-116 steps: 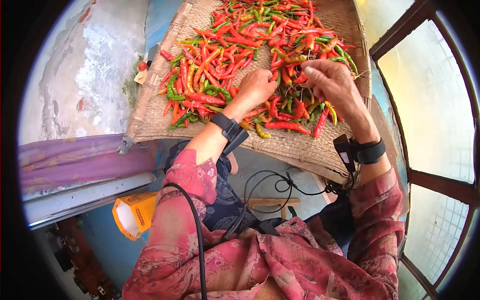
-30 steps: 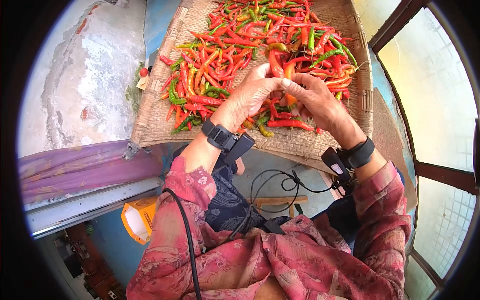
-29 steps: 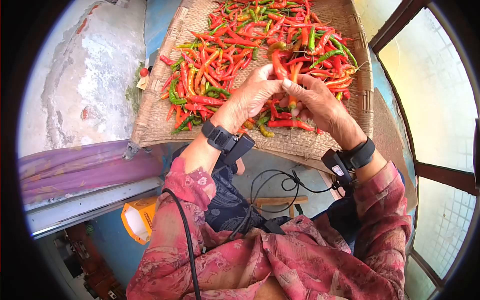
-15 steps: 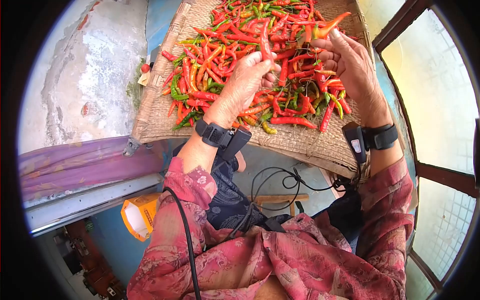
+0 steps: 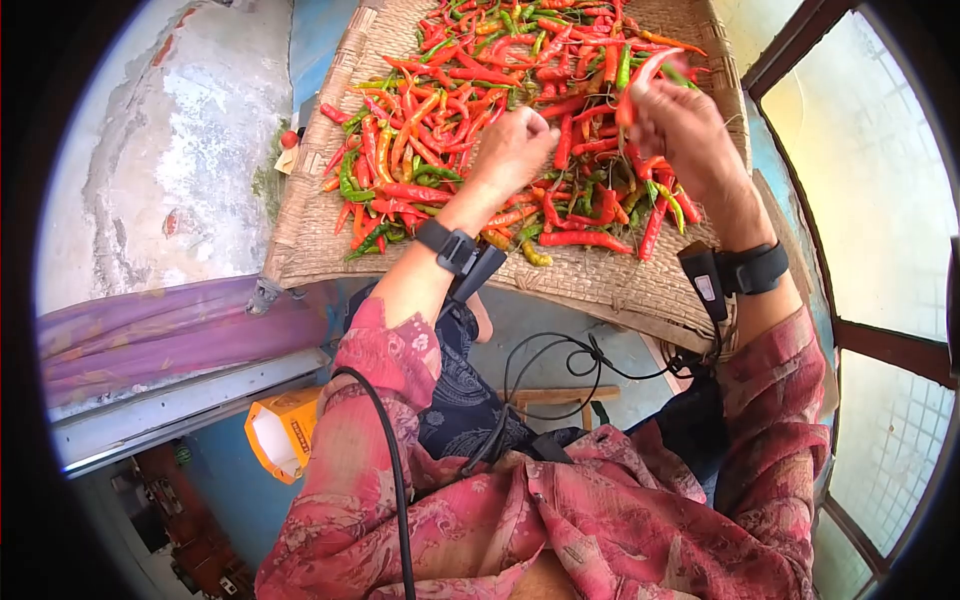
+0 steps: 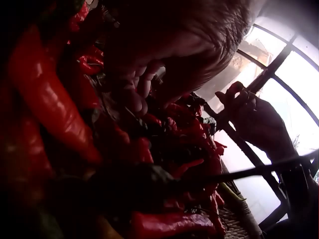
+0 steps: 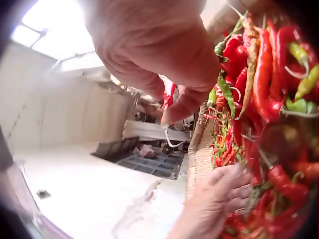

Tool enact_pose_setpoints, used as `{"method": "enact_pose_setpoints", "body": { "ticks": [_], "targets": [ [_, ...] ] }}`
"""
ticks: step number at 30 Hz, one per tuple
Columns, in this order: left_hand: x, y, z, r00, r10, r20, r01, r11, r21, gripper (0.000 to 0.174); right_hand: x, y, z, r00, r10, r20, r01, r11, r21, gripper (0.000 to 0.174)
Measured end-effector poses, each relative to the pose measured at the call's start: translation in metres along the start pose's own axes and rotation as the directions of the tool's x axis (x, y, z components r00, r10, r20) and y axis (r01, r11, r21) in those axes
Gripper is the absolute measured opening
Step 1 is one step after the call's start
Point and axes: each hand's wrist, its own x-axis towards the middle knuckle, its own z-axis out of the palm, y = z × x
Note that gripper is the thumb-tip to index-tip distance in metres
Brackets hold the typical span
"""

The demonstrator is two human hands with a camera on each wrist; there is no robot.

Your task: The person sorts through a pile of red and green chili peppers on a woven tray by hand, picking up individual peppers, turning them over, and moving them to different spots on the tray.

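Red, orange and green chili peppers (image 5: 410, 120) lie heaped on a woven tray (image 5: 620, 300). Over the tray's right side my right hand (image 5: 692, 140) pinches a red chili (image 5: 650, 78), blurred in the head view. In the right wrist view that chili's pale stem (image 7: 172, 140) sticks out below the thumb and fingers. My left hand (image 5: 512, 155) is down at the middle of the heap, fingers bent. Its fingertips (image 6: 137, 102) are right among the chilies in the left wrist view, in deep shadow; I cannot tell whether they hold one.
A framed window (image 5: 860, 200) runs along the right. Black cable (image 5: 385, 430) crosses the left sleeve, and more cable coils below the tray. An orange box (image 5: 285, 435) stands at lower left, a wooden stool (image 5: 550, 397) under the tray's edge.
The red chili held upright in the left hand is gone from it, and that hand has lowered. An orange chili has left the right hand, which now holds a red one.
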Motion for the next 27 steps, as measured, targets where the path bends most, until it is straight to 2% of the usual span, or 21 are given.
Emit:
{"method": "enact_pose_setpoints", "body": {
  "ticks": [1, 2, 3, 4, 5, 6, 7, 8, 9, 10, 12, 13, 14, 16, 18, 21, 22, 24, 25, 26, 27],
  "targets": [
    [0.004, -0.006, 0.007, 0.997, 0.054, -0.051, -0.042, 0.974, 0.223, 0.030, 0.002, -0.005, 0.002, 0.990, -0.049, -0.130, 0.081, 0.964, 0.254, 0.022],
    [0.007, -0.012, 0.015, 0.997, 0.056, -0.048, -0.044, 0.974, 0.220, 0.030, 0.003, -0.007, 0.001, 0.962, -0.060, -0.266, 0.186, 0.859, 0.477, 0.024],
    [0.009, -0.016, 0.024, 0.999, -0.001, -0.052, 0.007, 0.993, 0.119, 0.031, 0.006, -0.004, -0.005, 0.959, -0.081, -0.271, 0.207, 0.856, 0.473, 0.035],
    [0.011, -0.021, 0.030, 0.997, -0.058, -0.049, 0.059, 0.998, 0.018, 0.035, 0.007, 0.003, -0.007, 0.958, -0.081, -0.276, 0.208, 0.856, 0.472, 0.035],
    [0.015, -0.028, 0.031, 0.996, -0.082, -0.023, 0.079, 0.990, -0.114, 0.037, 0.007, 0.009, -0.009, 0.963, -0.113, -0.246, 0.210, 0.886, 0.414, 0.039],
    [0.012, -0.021, 0.027, 0.997, -0.080, -0.019, 0.077, 0.990, -0.114, 0.037, 0.007, 0.011, -0.010, 0.967, -0.143, -0.212, 0.212, 0.911, 0.354, 0.045],
    [0.007, -0.007, 0.018, 0.991, -0.132, 0.015, 0.130, 0.941, -0.311, 0.042, 0.001, 0.005, -0.002, 0.965, -0.123, -0.233, 0.185, 0.946, 0.268, 0.043],
    [0.003, 0.004, 0.011, 0.982, -0.177, 0.057, 0.182, 0.851, -0.493, 0.046, -0.001, 0.005, 0.001, 0.964, -0.122, -0.236, 0.185, 0.945, 0.269, 0.043],
    [0.003, 0.008, 0.005, 0.977, -0.203, 0.070, 0.207, 0.805, -0.556, 0.046, -0.002, 0.004, 0.003, 0.983, -0.131, -0.128, 0.149, 0.978, 0.145, 0.041],
    [0.001, 0.011, -0.002, 0.976, -0.204, 0.070, 0.208, 0.806, -0.555, 0.046, -0.003, 0.004, 0.005, 0.992, -0.126, -0.017, 0.126, 0.992, 0.016, 0.039],
    [-0.007, 0.017, -0.021, 0.941, -0.157, 0.300, 0.321, 0.693, -0.646, 0.038, -0.003, 0.008, 0.018, 0.992, -0.127, 0.019, 0.129, 0.984, -0.122, 0.036],
    [-0.014, 0.024, -0.028, 0.922, -0.097, 0.376, 0.339, 0.672, -0.658, 0.028, -0.005, 0.006, 0.023, 0.997, -0.060, 0.044, 0.067, 0.984, -0.166, 0.038],
    [-0.020, 0.027, -0.028, 0.923, -0.098, 0.373, 0.338, 0.672, -0.659, 0.028, -0.007, 0.006, 0.029, 0.998, 0.009, 0.069, 0.006, 0.977, -0.212, 0.041],
    [-0.029, 0.032, -0.021, 0.937, -0.073, 0.341, 0.307, 0.637, -0.707, 0.022, -0.010, 0.012, 0.041, 0.998, -0.032, 0.056, 0.044, 0.972, -0.229, 0.043],
    [-0.033, 0.036, -0.013, 0.957, -0.070, 0.283, 0.264, 0.618, -0.740, 0.026, -0.013, 0.019, 0.050, 0.993, -0.118, 0.022, 0.120, 0.964, -0.236, 0.038],
    [-0.038, 0.044, -0.024, 0.925, -0.118, 0.360, 0.338, 0.687, -0.643, 0.023, -0.016, 0.015, 0.051, 0.987, -0.141, 0.078, 0.159, 0.929, -0.335, 0.032],
    [-0.037, 0.040, -0.027, 0.928, -0.121, 0.352, 0.335, 0.684, -0.648, 0.023, -0.015, 0.014, 0.047, 0.986, -0.140, 0.088, 0.162, 0.927, -0.338, 0.032],
    [-0.025, 0.028, -0.032, 0.986, -0.079, 0.147, 0.153, 0.775, -0.613, 0.023, -0.014, 0.010, 0.037, 0.964, 0.012, 0.265, 0.138, 0.831, -0.539, 0.028],
    [-0.019, 0.024, -0.034, 0.997, -0.062, 0.033, 0.069, 0.753, -0.654, 0.022, -0.017, -0.004, 0.031, 0.938, 0.143, 0.315, 0.026, 0.879, -0.476, 0.028],
    [-0.017, 0.021, -0.034, 0.985, -0.147, -0.087, 0.042, 0.704, -0.709, 0.020, -0.021, -0.016, 0.027, 0.956, 0.144, 0.257, -0.002, 0.877, -0.481, 0.029],
    [-0.014, 0.018, -0.036, 0.978, -0.125, -0.167, -0.006, 0.784, -0.621, 0.022, -0.021, -0.019, 0.017, 0.972, 0.084, 0.218, 0.019, 0.900, -0.435, 0.030]
  ]
}}
